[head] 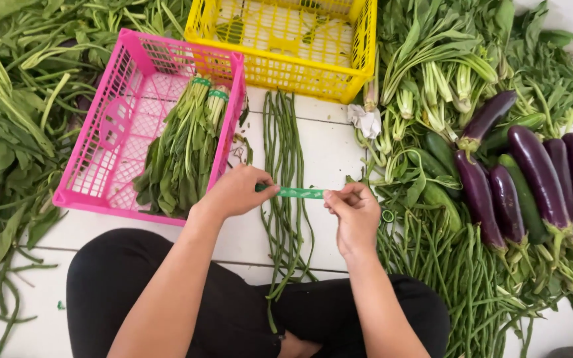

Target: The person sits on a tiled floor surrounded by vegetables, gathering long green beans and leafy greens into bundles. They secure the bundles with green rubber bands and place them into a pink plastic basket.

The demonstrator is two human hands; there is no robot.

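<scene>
Tape (pixel 302 193), green and seemingly translucent, stretched flat between both hands' fingers (pixel 263 188).

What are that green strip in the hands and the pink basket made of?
The green strip, stretched flat between the left hand and right hand, looks like thin plastic tape, slightly glossy; it might be coated paper. The pink basket looks like moulded rigid plastic, with an even lattice and smooth, bright walls.

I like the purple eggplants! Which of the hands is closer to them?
Right. The right hand sits just left of the eggplants, pinching a green tape strip. The left hand is farther away, beside the pink crate.
</scene>
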